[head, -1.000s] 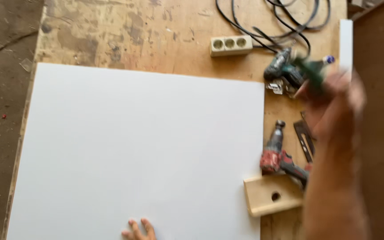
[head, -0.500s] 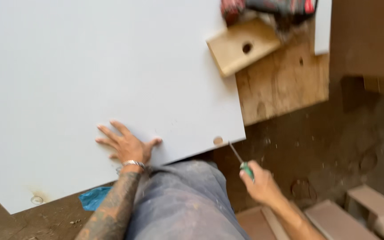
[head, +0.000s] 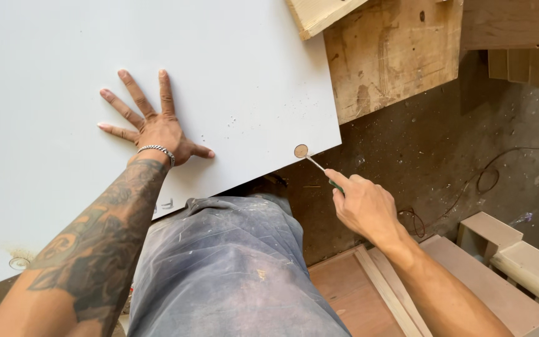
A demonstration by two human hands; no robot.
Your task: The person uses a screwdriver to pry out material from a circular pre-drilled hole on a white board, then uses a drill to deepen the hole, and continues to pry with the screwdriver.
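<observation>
Lower left of the frame: a second round recess (head: 18, 263) sits near the edge of the white panel (head: 57, 56), ringed with sawdust. The panel fills the upper left and centre of the frame, lying flat.

Left of centre: the left hand (head: 157, 128) lies palm down on the panel, fingers spread wide and flat, thumb out to the right. It holds nothing. A metal chain bracelet (head: 156, 150) circles the wrist.

Bottom centre: the person's dusty grey trousers (head: 232, 268) sit below the panel edge.

Centre right: a round bored hole (head: 301, 150) shows brown at the panel's lower corner. The tip of a screwdriver (head: 317, 166) rests at this hole; its metal shaft slants down to the right. The right hand (head: 363, 203) is closed around the green handle, fingers curled tight.

Upper right: a worn plywood board (head: 394, 56) lies beyond the panel corner, with a pale wooden block (head: 319, 12) on it.

Lower right: pale timber pieces (head: 513, 256) rest on the dirty floor (head: 444, 143); a thin cable (head: 506, 163) trails across it.
</observation>
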